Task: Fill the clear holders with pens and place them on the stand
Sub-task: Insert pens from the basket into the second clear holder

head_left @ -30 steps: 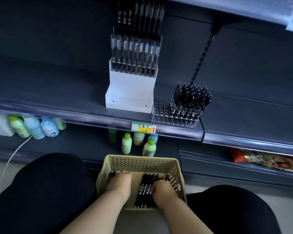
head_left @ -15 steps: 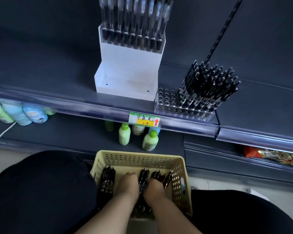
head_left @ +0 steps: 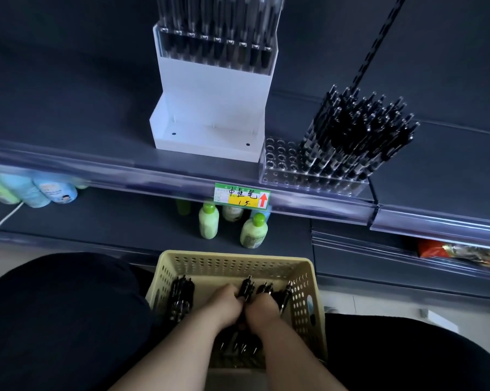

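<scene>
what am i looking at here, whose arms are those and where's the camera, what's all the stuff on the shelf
There is no machine here: a person wears a camera on the head, looking down at their own bare arms. The left hand and right hand are both down in a yellow basket, gathering black pens. On the shelf above stands a white stand with one filled row of pens at its top, its lower step bare. Beside it sits a clear holder, partly filled, with open holes on its left. A price tag hangs on the shelf edge, and green bottles stand below.
</scene>
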